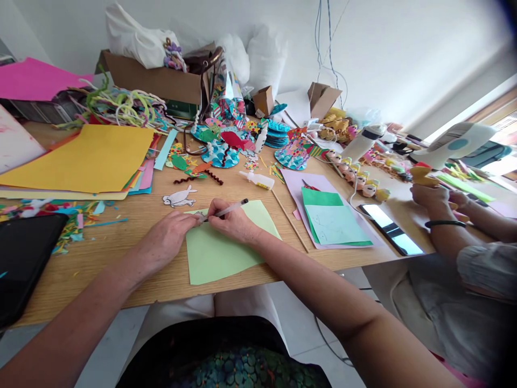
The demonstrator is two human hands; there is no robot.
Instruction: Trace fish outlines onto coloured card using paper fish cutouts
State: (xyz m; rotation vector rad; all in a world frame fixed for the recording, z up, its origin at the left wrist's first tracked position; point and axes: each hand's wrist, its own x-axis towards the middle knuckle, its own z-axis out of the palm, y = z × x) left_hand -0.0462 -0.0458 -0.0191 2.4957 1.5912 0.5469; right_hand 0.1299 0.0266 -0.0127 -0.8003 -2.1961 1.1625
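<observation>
A pale green sheet of paper (226,258) lies on the wooden table in front of me. My right hand (230,220) grips a pen (236,207) with a clear barrel and dark end, its tip down at the sheet's upper left part. Beside it, my left hand (173,231) has its fingers together, pressing a small grey-white paper cutout (199,213) against the sheet. The fingers hide most of this piece. Just beyond my left hand lies a white turtle-shaped paper cutout (180,197) with drawn black lines.
A glue bottle (258,180) and wooden stick (290,222) lie beyond and right of the sheet. Farther right are stacked papers (339,221), a phone (391,229) and another person's hands (434,196). Yellow paper (81,161) and a black tablet (28,258) are left; paper fish crafts (222,151) stand behind.
</observation>
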